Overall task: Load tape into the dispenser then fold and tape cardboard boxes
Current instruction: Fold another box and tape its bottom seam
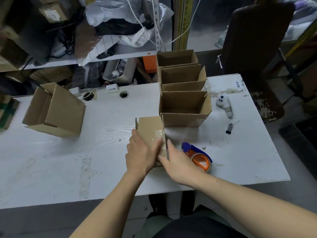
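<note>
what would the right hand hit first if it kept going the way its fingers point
The right hand points up-left and already touches the taped cardboard box under the left hand; depth beyond is unclear.

Clearance around the work area

Bare table (pixel 68 160) lies open from 7 to 10 o'clock; a row of open boxes (pixel 184 107) blocks 12 to 1 o'clock, the tape dispenser (pixel 199 157) sits at 3 o'clock, a tilted box (pixel 54 110) at 10 o'clock.

Both hands, left hand (pixel 140 152) and right hand (pixel 178 162), press a taped cardboard box (pixel 150 129).
</note>
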The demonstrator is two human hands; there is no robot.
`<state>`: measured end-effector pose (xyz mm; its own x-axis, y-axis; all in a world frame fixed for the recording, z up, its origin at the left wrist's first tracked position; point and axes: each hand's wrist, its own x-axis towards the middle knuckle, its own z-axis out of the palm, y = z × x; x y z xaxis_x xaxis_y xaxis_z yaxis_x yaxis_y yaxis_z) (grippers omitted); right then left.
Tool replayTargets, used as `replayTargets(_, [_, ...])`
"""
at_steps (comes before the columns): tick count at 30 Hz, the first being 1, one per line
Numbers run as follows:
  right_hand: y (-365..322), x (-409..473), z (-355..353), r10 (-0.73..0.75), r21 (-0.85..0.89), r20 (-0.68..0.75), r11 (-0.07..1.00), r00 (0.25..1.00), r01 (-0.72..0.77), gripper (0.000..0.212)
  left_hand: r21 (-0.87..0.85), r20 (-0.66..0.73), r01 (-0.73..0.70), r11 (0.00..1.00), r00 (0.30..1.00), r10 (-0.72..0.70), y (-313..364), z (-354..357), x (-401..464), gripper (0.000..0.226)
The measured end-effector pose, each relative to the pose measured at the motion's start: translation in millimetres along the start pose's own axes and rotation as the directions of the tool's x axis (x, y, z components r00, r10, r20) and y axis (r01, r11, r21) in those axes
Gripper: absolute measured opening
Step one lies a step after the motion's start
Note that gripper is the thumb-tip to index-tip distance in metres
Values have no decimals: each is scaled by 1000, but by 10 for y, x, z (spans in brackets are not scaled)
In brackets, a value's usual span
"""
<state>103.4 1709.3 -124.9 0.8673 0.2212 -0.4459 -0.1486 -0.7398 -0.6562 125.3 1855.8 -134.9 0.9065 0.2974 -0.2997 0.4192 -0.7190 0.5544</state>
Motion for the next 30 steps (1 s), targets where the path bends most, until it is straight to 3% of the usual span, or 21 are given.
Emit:
replayTargets(2, [-28, -4, -28, 10, -64, 63, 998, 998, -6, 53, 1, 28, -9, 1000, 1000, 9, -1, -6, 0, 116])
replayTargets(4, [-55, -53, -45, -62, -329, 66, 941, 996, 81, 38, 0, 36, -17, 1000, 999, 17, -14, 5, 8, 111])
replayTargets(6, [-89, -97, -80, -102, -547, 121, 824, 987, 152, 44, -4, 32, -26, 1000, 999, 27, -31, 11, 25, 98])
replayTargets(8, [-44, -76, -133, -129, -505, 100, 848, 987, 162, 23, -1, 34, -27, 1000, 999, 27, -38, 2, 37, 90])
replayTargets(10, [160, 19, -190, -62, -241, 49, 968, 997, 72, 46, 9, 37, -31, 999, 999, 30, -39, 3, 45, 87])
replayTargets(12, [494, 163, -214, -87, -130, -51, 988, 995, 80, 34, 25, 36, -32, 999, 999, 31, -35, -3, 51, 86])
replayTargets(14, [802, 298, -277, -88, -276, -116, 960, 989, 53, 24, 36, 35, -29, 999, 999, 28, -26, -6, 52, 86])
replayTargets(17, [1181, 443, -322, 59, -461, -120, 881, 991, -109, 50, 35, 40, -16, 999, 999, 14, -23, -18, 56, 85])
replayTargets(20, [1386, 509, -306, 227, -547, -49, 809, 973, -216, 25, 28, 56, -15, 999, 998, 13, -39, -41, 68, 85])
replayTargets(22, [1423, 518, -320, 270, -524, -28, 816, 962, -244, 8, -2, 58, -21, 1000, 998, 21, -47, -67, 88, 83])
replayTargets(25, [1357, 525, -412, 287, -405, 6, 876, 958, -260, 27, -31, 74, 2, 1000, 997, 0, -48, -97, 113, 85])
replayTargets(28, [1147, 425, -615, 255, -30, 38, 967, 966, -254, 37, -6, 55, 9, 1000, 998, -8, -30, -119, 66, 87])
replayTargets(30, [958, 293, -765, 142, 201, -30, 970, 989, -133, 52, 26, -88, -88, 996, 992, 90, 22, -160, -17, 82])
